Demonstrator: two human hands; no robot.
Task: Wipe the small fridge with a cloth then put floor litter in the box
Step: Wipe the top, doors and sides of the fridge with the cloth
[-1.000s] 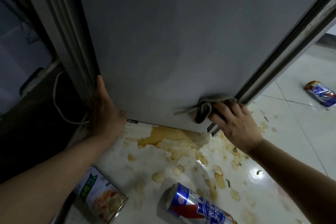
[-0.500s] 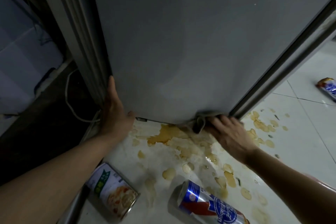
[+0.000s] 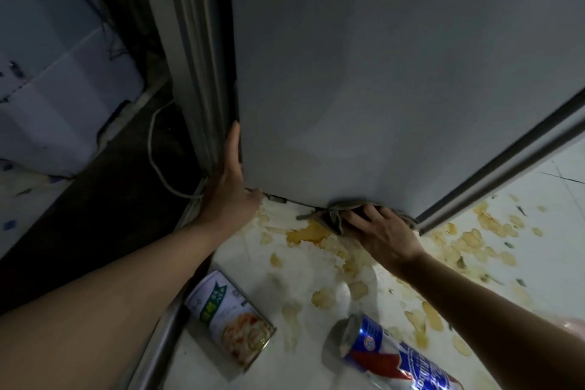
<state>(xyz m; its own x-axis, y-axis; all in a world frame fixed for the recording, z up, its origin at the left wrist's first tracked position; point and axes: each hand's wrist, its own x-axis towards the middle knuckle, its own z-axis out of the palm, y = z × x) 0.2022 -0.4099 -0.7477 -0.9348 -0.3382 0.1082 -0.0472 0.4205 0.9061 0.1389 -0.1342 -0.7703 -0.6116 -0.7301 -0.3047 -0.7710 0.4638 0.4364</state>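
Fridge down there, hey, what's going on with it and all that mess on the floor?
A person is wiping the fridge. The right hand presses a grey cloth at its bottom edge; the left hand braces its left corner. Two cans lie on the floor amid yellowish spills, not yet picked up.

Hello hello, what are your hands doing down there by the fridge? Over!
Left hand flat on fridge corner. Right hand presses cloth at bottom edge. Two cans, spill on floor.

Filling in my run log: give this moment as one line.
stage: wiping fridge | right hand: presses cloth at bottom edge | left hand: braces left corner | two cans on floor
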